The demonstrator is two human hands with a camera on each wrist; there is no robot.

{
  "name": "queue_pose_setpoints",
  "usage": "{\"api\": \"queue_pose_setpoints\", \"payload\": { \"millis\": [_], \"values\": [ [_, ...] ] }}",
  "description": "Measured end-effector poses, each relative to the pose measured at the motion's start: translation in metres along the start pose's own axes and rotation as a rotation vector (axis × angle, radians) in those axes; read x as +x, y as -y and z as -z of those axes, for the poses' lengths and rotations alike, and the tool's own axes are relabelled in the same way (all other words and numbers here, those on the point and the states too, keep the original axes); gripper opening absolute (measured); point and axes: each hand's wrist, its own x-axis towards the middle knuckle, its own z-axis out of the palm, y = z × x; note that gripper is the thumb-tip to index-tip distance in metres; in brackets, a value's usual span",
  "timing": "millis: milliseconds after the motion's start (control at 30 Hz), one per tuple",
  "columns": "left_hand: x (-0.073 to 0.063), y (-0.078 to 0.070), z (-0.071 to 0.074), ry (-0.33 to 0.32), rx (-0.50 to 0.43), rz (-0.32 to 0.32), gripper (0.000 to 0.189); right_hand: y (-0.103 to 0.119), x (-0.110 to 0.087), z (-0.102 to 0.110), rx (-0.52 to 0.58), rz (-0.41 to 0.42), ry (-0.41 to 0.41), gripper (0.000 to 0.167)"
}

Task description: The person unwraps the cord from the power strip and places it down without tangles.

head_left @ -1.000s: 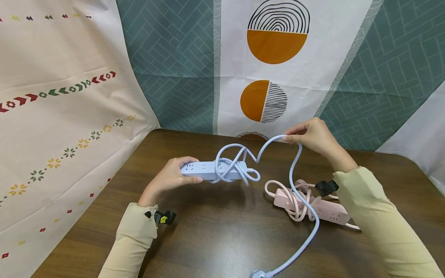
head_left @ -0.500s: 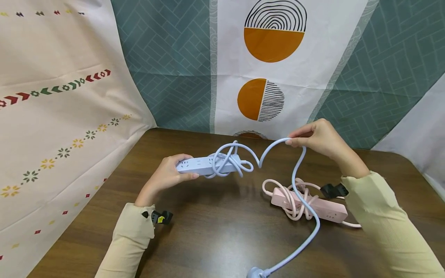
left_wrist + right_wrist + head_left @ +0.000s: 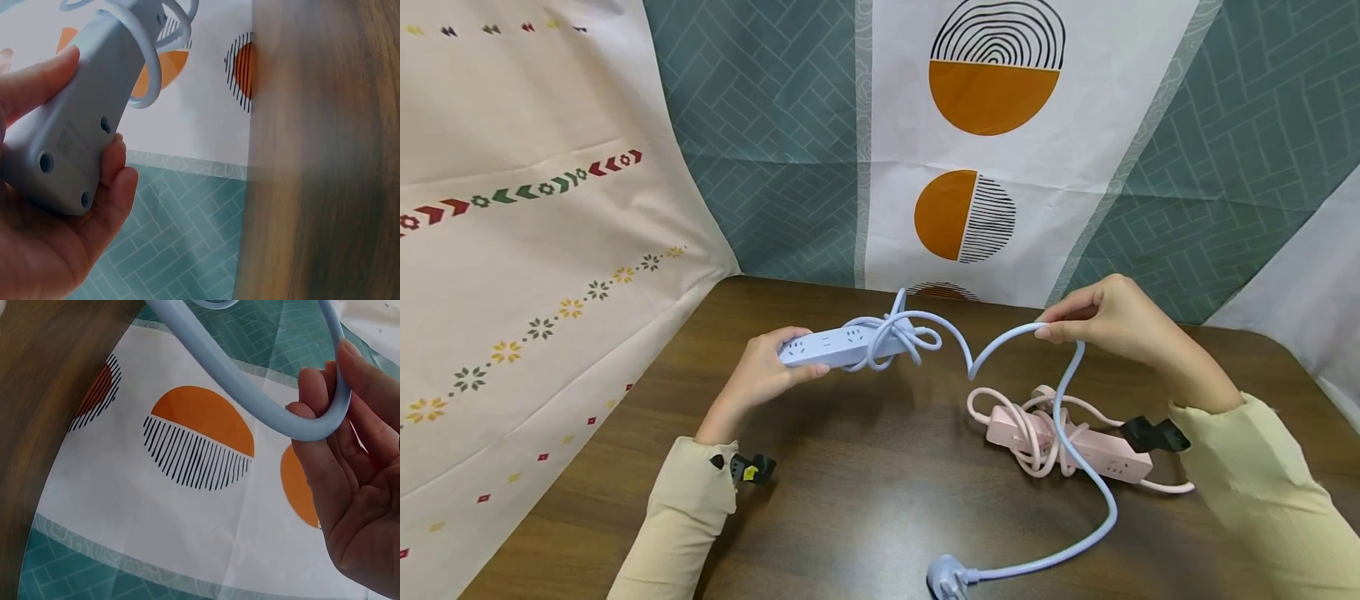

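My left hand (image 3: 765, 367) grips one end of a light blue power strip (image 3: 831, 340), held up above the table. In the left wrist view the strip's underside (image 3: 69, 144) with its screw holes faces the camera, thumb on one side and fingers on the other. Loops of its blue cord are tangled round the strip's far end. My right hand (image 3: 1101, 315) pinches the cord (image 3: 1011, 335) farther along, above the table. From there the cord (image 3: 250, 400) hangs down in front of a pink power strip and curves to its plug (image 3: 947, 575) near the table's front edge.
The pink power strip (image 3: 1105, 454), wrapped in its own pink cord (image 3: 1033, 450), lies on the brown wooden table (image 3: 850, 483) at the right. Patterned cloths (image 3: 760, 167) hang behind the table and along its left side.
My right hand has moved right and a little down with the cord, drawing the plug end along. The blue strip has shifted slightly left and up, and its loops have changed shape.
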Motion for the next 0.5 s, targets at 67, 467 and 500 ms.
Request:
{"api": "queue_pose_setpoints", "payload": {
  "millis": [67, 467, 500],
  "values": [
    [0.000, -0.001, 0.000, -0.008, -0.004, -0.001, 0.045, -0.002, -0.004, 0.001, -0.007, 0.001, 0.016, 0.023],
    [0.001, 0.000, -0.001, -0.022, -0.019, -0.010, 0.045, -0.023, -0.023, -0.001, -0.011, -0.033, 0.152, 0.018],
    [0.001, 0.000, -0.001, -0.023, -0.020, -0.009, 0.045, -0.024, -0.024, -0.002, -0.011, -0.030, 0.161, 0.017]
  ]
}}
